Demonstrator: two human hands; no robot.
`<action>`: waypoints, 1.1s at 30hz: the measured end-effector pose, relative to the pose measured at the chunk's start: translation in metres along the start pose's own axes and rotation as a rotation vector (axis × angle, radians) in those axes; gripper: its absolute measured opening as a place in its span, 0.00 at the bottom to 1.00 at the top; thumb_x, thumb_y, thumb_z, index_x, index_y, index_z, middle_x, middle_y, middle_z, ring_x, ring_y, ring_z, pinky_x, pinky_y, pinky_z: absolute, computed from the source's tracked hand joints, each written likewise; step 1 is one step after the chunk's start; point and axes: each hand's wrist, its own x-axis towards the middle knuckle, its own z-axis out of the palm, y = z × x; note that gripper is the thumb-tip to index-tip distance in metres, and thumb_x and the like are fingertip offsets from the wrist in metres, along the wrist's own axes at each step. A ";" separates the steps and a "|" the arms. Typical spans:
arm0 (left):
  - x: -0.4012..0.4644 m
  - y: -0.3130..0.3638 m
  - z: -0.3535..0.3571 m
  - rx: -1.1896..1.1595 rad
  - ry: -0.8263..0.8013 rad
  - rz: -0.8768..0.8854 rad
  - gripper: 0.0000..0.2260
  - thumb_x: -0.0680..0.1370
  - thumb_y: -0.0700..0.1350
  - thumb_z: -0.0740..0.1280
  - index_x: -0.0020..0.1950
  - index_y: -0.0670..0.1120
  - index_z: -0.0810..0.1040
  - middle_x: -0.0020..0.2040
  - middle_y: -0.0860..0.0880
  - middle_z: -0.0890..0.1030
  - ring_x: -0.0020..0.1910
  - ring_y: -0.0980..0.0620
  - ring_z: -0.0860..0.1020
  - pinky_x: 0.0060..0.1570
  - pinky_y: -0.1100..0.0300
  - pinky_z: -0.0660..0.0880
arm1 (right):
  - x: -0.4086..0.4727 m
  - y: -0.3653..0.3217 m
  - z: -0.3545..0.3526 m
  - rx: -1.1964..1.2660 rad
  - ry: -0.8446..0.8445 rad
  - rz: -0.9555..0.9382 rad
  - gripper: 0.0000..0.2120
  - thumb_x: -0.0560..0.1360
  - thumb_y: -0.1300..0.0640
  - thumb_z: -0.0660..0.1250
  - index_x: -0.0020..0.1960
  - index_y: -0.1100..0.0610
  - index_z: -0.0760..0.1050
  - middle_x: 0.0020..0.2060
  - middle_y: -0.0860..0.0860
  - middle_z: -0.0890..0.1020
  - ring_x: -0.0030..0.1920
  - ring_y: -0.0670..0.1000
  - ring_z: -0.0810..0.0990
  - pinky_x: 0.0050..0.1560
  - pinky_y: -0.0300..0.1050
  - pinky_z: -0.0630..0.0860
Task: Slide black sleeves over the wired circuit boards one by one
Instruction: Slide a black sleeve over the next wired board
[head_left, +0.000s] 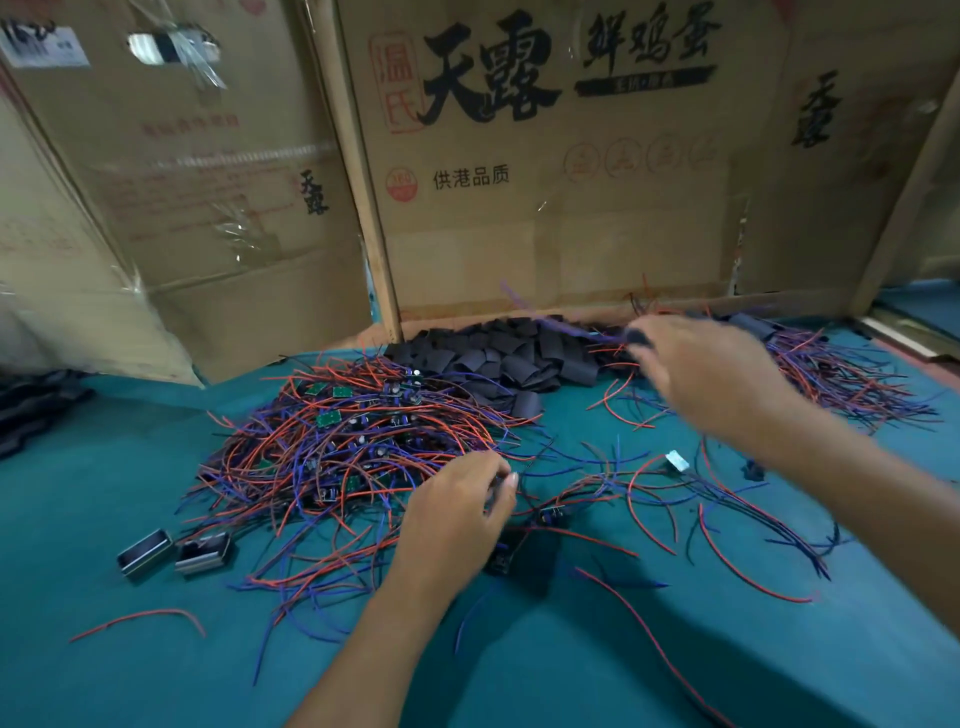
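A tangled heap of wired circuit boards (343, 441), with green boards and red and purple leads, lies left of centre on the teal table. Behind it is a pile of flat black sleeves (509, 353). My left hand (457, 514) hovers at the heap's right edge and pinches thin wires between thumb and fingertips. My right hand (711, 374), blurred, is raised at the back right and grips a dark sleeved piece with purple leads trailing left. A second heap of sleeved, wired boards (852, 374) lies beyond it at the far right.
Loose wired boards (675, 499) are spread in front of my right forearm. Two small black and metal boxes (176, 553) sit at the front left. Cardboard boxes (545, 171) wall off the back. A lone red wire (140, 621) lies near the front.
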 end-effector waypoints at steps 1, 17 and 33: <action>0.000 -0.001 0.001 0.062 -0.003 -0.014 0.06 0.81 0.49 0.64 0.46 0.51 0.75 0.37 0.56 0.76 0.36 0.55 0.74 0.36 0.58 0.70 | 0.015 0.016 0.003 -0.035 -0.017 0.026 0.14 0.82 0.49 0.54 0.62 0.53 0.71 0.55 0.55 0.81 0.50 0.58 0.81 0.47 0.51 0.76; 0.007 -0.018 0.008 0.322 -0.152 -0.156 0.11 0.84 0.55 0.53 0.49 0.53 0.70 0.30 0.54 0.74 0.27 0.54 0.73 0.27 0.58 0.71 | 0.110 -0.059 0.122 0.342 -0.379 0.100 0.14 0.79 0.50 0.62 0.55 0.60 0.74 0.54 0.60 0.79 0.54 0.59 0.78 0.53 0.51 0.77; 0.007 -0.017 0.006 0.330 -0.159 -0.159 0.13 0.84 0.56 0.51 0.46 0.52 0.69 0.31 0.53 0.74 0.29 0.52 0.74 0.30 0.57 0.71 | 0.124 -0.098 0.135 -0.118 -0.078 -0.228 0.11 0.79 0.55 0.59 0.59 0.52 0.76 0.55 0.52 0.79 0.58 0.57 0.74 0.55 0.52 0.66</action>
